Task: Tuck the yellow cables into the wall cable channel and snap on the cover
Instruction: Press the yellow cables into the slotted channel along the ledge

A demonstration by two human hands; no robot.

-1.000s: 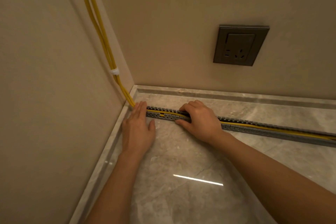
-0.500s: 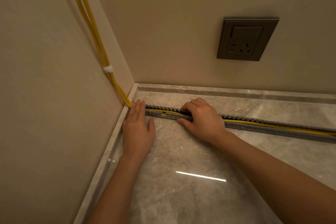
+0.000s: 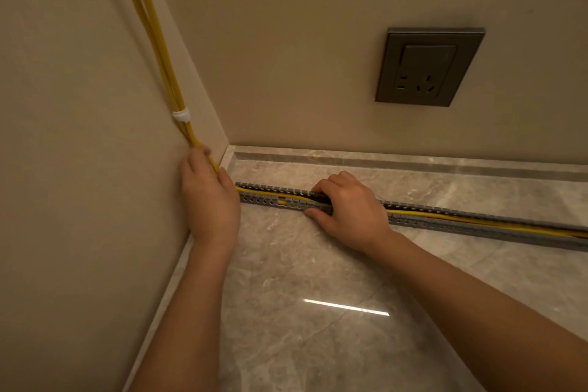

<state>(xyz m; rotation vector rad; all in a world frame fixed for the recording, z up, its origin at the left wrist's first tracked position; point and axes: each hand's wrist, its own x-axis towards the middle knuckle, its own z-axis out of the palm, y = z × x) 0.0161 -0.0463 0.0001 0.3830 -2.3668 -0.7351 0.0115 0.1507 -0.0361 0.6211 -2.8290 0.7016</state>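
Note:
A grey slotted cable channel [image 3: 445,224] lies uncovered on the marble floor, running from the left corner off to the right. Yellow cables [image 3: 152,29] come down the left wall, bound by a white tie [image 3: 180,114], and bend into the channel, where they lie along its length. My left hand [image 3: 208,197] grips the cables just where they leave the wall, above the channel's left end. My right hand [image 3: 348,205] rests over the channel near its middle, fingers curled around its walls and pressing on the cables. No cover is in view.
A dark grey wall socket [image 3: 428,67] sits on the back wall above the channel. A marble skirting ledge [image 3: 397,157] runs along both walls. The glossy floor [image 3: 318,328] in front of the channel shows a light reflection.
My left hand has lifted from lying flat on the floor by the channel's end and now grips the yellow cables at the wall. My right hand stays on the channel.

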